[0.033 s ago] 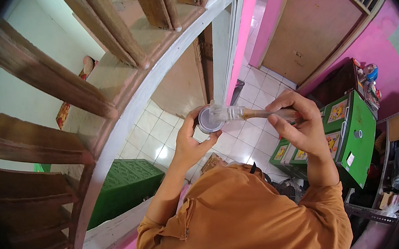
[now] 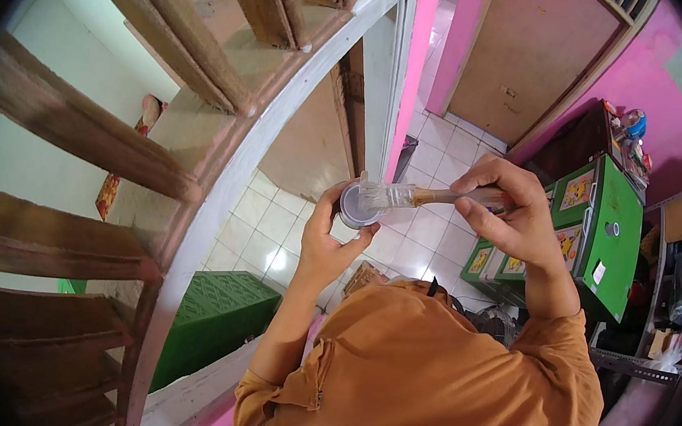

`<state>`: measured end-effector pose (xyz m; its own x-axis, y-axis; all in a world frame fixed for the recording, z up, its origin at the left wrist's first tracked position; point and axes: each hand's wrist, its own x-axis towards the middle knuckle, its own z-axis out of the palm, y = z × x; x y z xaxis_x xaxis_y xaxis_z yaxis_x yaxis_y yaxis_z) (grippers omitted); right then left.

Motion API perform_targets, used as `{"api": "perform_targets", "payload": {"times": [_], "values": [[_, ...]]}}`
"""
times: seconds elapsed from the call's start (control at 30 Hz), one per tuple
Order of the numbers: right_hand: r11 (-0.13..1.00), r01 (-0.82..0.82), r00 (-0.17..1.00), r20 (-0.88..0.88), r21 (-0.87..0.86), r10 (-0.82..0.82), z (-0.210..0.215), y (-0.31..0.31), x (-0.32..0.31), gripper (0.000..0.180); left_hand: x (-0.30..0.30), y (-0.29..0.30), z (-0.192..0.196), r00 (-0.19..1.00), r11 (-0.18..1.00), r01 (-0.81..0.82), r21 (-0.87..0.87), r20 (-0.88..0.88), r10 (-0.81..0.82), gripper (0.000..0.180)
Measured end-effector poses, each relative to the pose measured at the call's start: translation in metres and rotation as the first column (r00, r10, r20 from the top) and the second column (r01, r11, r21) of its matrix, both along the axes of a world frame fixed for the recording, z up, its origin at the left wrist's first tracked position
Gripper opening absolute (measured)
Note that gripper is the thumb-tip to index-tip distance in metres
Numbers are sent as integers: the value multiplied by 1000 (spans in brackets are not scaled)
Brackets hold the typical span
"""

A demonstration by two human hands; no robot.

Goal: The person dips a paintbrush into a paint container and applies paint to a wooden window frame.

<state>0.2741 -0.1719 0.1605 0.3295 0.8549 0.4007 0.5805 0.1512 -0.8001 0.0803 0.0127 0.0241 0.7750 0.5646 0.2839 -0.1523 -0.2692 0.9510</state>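
My left hand (image 2: 329,243) is wrapped round a small round can (image 2: 350,214) and holds it up in front of me. Its inside looks pale grey. In my right hand (image 2: 507,203), pinched between thumb and fingers, is the wooden handle of a paintbrush (image 2: 430,196). The brush lies almost level, its pale, paint-coated bristles over the can's mouth. Whether the bristles touch the rim or the inside, I cannot tell.
A window frame (image 2: 279,79) with white edge and brown wooden slats curves along the left. Below it sits a green crate (image 2: 212,320). At right stand a green drawer cabinet (image 2: 617,227) and a cluttered metal shelf (image 2: 639,367). White floor tiles (image 2: 434,241) and a brown door (image 2: 534,38) lie beyond.
The brush has shifted very slightly at the can's mouth. Both hands keep their holds, and the can stays almost in place.
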Motion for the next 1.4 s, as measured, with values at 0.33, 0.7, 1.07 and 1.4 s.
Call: {"api": "perform_targets", "payload": {"times": [0.33, 0.7, 1.07, 1.4], "values": [[995, -49, 998, 38, -88, 52, 1, 14, -2, 17, -12, 2, 0, 999, 1000, 12, 9, -32, -12, 72], [978, -173, 977, 108, -120, 186, -5, 28, 2, 17, -11, -2, 2, 999, 999, -43, -20, 23, 43, 67], [922, -344, 925, 106, -176, 365, -4, 55, 3, 19, -11, -8, 6, 999, 987, -16, 157, -25, 20, 69], [962, -232, 973, -40, -144, 228, -7, 37, 30, 16, -10, -5, 2, 999, 995, -36, 95, -23, 39, 69]]}}
